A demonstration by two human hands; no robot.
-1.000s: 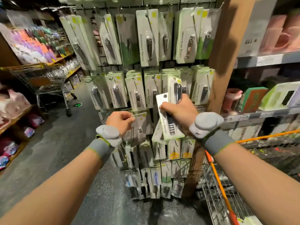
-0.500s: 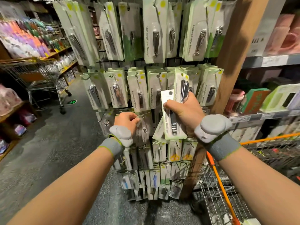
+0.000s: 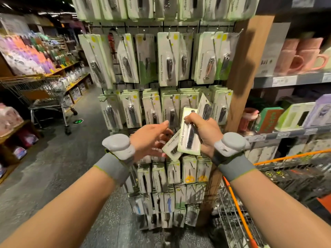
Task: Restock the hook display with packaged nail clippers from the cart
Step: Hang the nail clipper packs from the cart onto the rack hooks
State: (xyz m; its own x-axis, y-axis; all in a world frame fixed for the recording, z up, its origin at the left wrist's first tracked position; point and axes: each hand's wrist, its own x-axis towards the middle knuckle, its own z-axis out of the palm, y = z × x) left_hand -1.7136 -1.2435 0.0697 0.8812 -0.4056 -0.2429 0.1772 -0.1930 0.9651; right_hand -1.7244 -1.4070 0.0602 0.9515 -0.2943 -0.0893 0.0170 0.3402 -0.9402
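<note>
My right hand [image 3: 206, 133] grips a fan of white-and-green nail clipper packs [image 3: 189, 135] in front of the hook display [image 3: 161, 104]. One pack sticks up behind the hand, another slants down to the left. My left hand [image 3: 150, 140] is beside them, palm turned up and fingers spread, its fingertips close to the lowest pack [image 3: 172, 145]; nothing is gripped in it. The hook display holds rows of clipper packs, long ones above, shorter ones at hand height, small ones lower down. The orange-edged wire cart [image 3: 238, 212] stands at lower right.
A wooden post [image 3: 247, 72] borders the display on the right, with shelves of pink mugs [image 3: 300, 56] and boxes beyond it. Another wire cart [image 3: 41, 97] stands in the aisle at left, beside shelves of goods. Grey floor lies between.
My left hand has left the hanging packs, turned palm up, opened and moved right toward the packs in my right hand. The view has drawn closer to the display.
</note>
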